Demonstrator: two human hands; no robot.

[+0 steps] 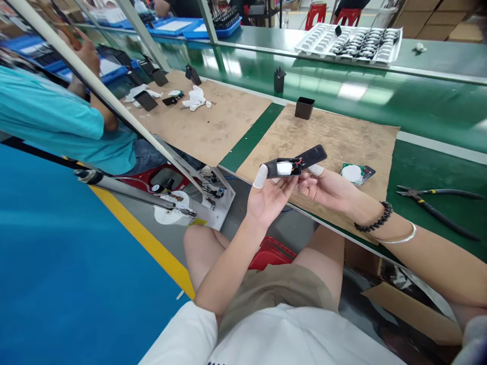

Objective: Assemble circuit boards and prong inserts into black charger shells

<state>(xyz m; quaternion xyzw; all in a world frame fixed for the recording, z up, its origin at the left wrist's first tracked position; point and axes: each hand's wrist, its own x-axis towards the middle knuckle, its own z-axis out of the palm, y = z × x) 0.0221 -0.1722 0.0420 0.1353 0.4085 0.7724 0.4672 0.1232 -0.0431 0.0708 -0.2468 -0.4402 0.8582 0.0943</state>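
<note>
My left hand (268,200) holds a small black plastic housing (271,168), open on top, with a white block (284,168) inside. A white finger cot covers the thumb of this hand. Thin red and dark wires join the housing to a flat black cover (314,156), which tilts up at its right end. My right hand (329,190), also with a white finger cot, has its fingers at the cover's lower edge and the wires; the exact grip is partly hidden. Right of that hand lies a green circuit board (346,169) bearing a white disc.
Diagonal cutters (416,193) lie on the green bench at the right. Beyond the brown cardboard (342,137) stand a black box (304,109) and a black plug adapter (279,81). A white tray (314,43) holds black parts. A co-worker (57,114) sits left, behind a slanted pole (102,94).
</note>
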